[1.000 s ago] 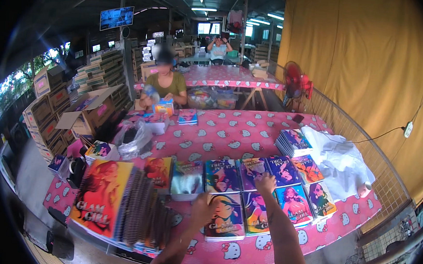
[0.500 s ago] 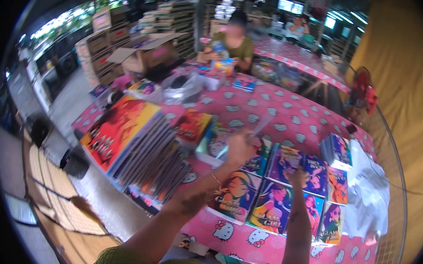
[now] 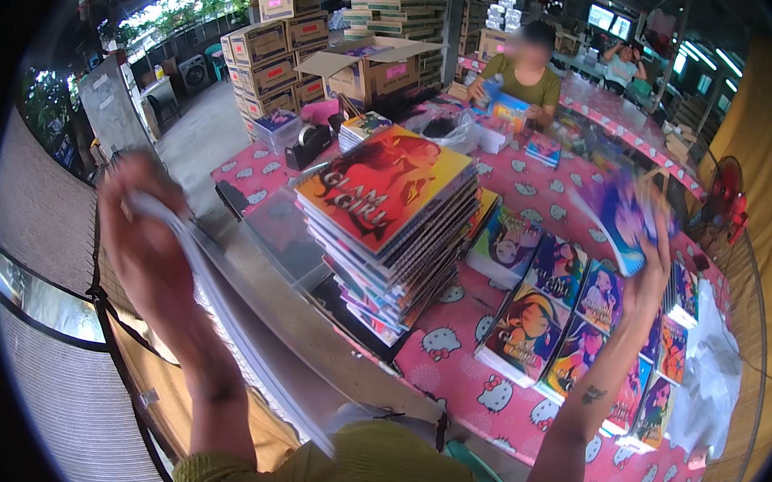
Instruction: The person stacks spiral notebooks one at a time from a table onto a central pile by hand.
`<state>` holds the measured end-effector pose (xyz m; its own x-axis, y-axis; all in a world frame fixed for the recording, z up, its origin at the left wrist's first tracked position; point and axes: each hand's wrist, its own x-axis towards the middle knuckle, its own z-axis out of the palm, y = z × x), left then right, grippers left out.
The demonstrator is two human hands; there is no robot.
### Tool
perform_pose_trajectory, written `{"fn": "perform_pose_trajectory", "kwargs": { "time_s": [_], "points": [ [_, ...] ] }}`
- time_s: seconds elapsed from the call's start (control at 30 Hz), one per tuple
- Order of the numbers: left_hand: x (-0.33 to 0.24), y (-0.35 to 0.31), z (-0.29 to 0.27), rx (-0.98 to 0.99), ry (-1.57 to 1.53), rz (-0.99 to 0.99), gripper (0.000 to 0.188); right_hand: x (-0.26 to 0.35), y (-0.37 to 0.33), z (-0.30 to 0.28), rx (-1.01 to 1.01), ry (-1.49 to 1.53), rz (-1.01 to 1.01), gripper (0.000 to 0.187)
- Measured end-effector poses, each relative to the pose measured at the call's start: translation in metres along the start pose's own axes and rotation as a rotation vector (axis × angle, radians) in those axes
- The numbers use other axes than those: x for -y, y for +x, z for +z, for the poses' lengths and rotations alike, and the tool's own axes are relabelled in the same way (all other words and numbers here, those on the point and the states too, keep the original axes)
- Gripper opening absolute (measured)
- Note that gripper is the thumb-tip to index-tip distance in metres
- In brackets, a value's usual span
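My left hand (image 3: pixel 152 240) is raised at the far left, its fingers closed on a long, thin, white-edged sheaf of paper (image 3: pixel 259 357), blurred and seen nearly edge-on, which slants down toward my body. My right hand (image 3: pixel 645 266) grips a purple-and-blue notebook (image 3: pixel 613 219), tilted above the right side of the table and smeared by motion. Below it, notebooks with colourful illustrated covers (image 3: pixel 526 333) lie in rows of small piles. Between my arms stands a tall stack of notebooks (image 3: pixel 389 193) with a red-and-yellow cover on top.
A pink patterned cloth (image 3: pixel 431 367) covers the table. White plastic (image 3: pixel 710 367) lies at its right edge, near a red fan (image 3: pixel 729 196). A black tape dispenser (image 3: pixel 308 145) stands at the far left. Across the table a person (image 3: pixel 524 77) handles a package; cartons (image 3: pixel 278 53) are piled behind.
My left hand has swung from the table's middle to the far left with the white-edged paper. My right hand has risen from the piles with a notebook. The view has shifted left.
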<state>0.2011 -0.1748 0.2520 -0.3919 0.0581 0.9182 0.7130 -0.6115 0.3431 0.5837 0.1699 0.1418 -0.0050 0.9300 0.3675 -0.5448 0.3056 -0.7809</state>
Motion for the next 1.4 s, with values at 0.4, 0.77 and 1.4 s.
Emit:
{"fn": "perform_pose_trajectory", "kwargs": {
  "time_s": [0.4, 0.77, 1.4],
  "points": [
    [0.163, 0.03, 0.173, 1.321, 0.548, 0.226, 0.081, -0.044, -0.098, 0.193, 0.486, -0.721, 0.06, 0.059],
    [-0.006, -0.048, 0.089, 0.386, 0.33, 0.121, 0.043, -0.065, -0.082, -0.162, -0.127, -1.236, -0.166, 0.037],
    [0.008, -0.483, 0.611, 1.399, 0.19, -0.403, 0.062, 0.066, -0.015, -0.478, -0.705, -1.967, 0.492, 0.062]
  ]
}}
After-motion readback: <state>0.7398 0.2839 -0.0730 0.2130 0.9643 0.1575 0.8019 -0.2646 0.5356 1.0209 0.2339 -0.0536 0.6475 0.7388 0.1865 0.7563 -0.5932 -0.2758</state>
